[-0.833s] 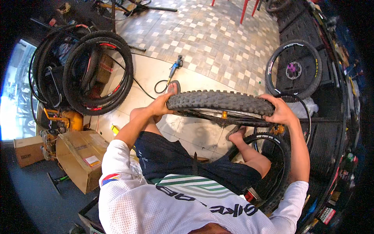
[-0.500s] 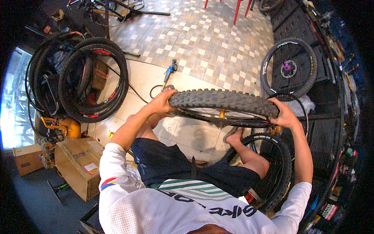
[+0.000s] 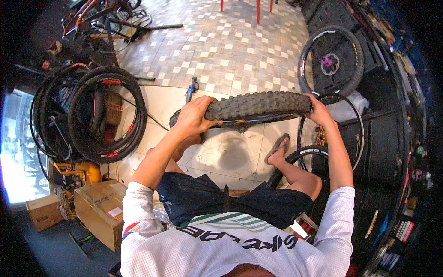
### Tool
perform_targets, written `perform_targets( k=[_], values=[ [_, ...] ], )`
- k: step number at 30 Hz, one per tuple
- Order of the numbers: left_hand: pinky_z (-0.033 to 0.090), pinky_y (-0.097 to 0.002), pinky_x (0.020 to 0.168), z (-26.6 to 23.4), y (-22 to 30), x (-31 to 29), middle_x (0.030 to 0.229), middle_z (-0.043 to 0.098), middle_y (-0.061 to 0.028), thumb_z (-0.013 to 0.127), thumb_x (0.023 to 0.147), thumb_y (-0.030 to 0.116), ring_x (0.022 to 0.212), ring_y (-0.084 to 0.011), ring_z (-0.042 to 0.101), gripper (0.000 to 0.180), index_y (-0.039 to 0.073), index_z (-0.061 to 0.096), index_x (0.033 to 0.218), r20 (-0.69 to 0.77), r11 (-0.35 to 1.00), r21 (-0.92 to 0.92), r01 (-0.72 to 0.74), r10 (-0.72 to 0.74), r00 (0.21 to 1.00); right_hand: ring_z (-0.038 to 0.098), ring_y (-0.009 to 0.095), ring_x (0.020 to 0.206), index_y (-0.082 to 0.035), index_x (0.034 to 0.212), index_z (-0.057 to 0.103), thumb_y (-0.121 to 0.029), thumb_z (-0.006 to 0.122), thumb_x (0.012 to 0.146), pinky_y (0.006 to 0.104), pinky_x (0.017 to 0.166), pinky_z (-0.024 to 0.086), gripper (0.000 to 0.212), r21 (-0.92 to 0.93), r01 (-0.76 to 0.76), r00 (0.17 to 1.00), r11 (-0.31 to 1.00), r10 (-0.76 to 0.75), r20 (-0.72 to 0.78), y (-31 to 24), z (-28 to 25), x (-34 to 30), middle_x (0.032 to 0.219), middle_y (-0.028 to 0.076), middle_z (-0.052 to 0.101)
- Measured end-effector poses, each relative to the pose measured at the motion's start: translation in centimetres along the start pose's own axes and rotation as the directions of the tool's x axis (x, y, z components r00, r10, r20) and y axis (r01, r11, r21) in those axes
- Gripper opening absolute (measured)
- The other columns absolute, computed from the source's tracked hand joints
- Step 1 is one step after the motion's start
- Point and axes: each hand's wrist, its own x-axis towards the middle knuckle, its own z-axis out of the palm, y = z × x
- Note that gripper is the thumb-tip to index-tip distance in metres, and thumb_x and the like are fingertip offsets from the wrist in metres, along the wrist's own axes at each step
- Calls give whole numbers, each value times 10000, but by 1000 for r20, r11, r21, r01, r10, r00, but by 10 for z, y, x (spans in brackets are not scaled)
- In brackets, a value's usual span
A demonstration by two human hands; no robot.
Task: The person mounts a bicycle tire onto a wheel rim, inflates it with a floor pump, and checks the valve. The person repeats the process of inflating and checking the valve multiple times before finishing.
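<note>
A mountain bike wheel with a knobby black tire (image 3: 260,105) is held up in front of me over the floor, its tread turned toward me. My left hand (image 3: 197,114) grips the tire a little in from its left end, thumb on the near side and fingers over the tread. My right hand (image 3: 318,111) is wrapped round the tire's right end. Below the tread shows a strip of rim and a bit of the orange hub (image 3: 241,121); the tire hides most of the spokes. Just beyond my left hand lies a blue air tool (image 3: 190,90) with a hose.
Several tires and wheels (image 3: 138,115) lean at the left, above a cardboard box (image 3: 102,210). A wheel with a purple hub (image 3: 328,61) rests against the black cabinets at the right. Another tire (image 3: 295,159) stands beside my right leg. Bike frames (image 3: 104,16) are at the far left.
The wheel has turned more edge-on, hiding most of its spokes. My left hand has shifted inward along the tire, whose end now shows beyond it. The whole view has shifted slightly.
</note>
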Motion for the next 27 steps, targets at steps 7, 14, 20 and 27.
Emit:
perform_targets(
  k=[7, 14, 20, 27],
  values=[
    [539, -463, 844, 10, 30, 33, 1086, 699, -173, 862, 735, 477, 1029, -372, 679, 687, 47, 624, 1215, 50, 996, 60, -64, 61, 997, 516, 382, 1331, -72, 1485, 455, -417, 928, 624, 478, 1120, 414, 1041, -226, 539, 817, 811, -569, -92, -183, -25, -9, 1406, 204, 555],
    [553, -468, 795, 12, 39, 54, 995, 732, -179, 839, 759, 487, 935, -379, 710, 601, 66, 674, 1156, 89, 994, 58, -96, 90, 992, 679, 357, 1004, -103, 1211, 584, -461, 869, 713, 473, 816, 537, 676, -267, 471, 873, 841, -487, 6, -207, 0, 5, 1069, 127, 693],
    [553, -477, 721, 21, 33, 63, 889, 746, -171, 811, 795, 497, 822, -380, 717, 506, 92, 747, 1090, 176, 998, 41, -44, 36, 984, 698, 369, 812, -123, 1006, 622, -564, 799, 786, 488, 665, 528, 523, -195, 405, 913, 893, -406, 35, -204, 1, 7, 800, 106, 696],
    [544, -468, 742, 20, 45, 77, 947, 740, -169, 818, 793, 493, 872, -367, 711, 572, 101, 708, 1194, 259, 997, 75, -29, 9, 966, 687, 363, 730, -156, 965, 681, -575, 802, 782, 485, 634, 503, 473, -144, 375, 922, 916, -384, -39, -189, -1, 13, 710, 103, 669]
  ],
)
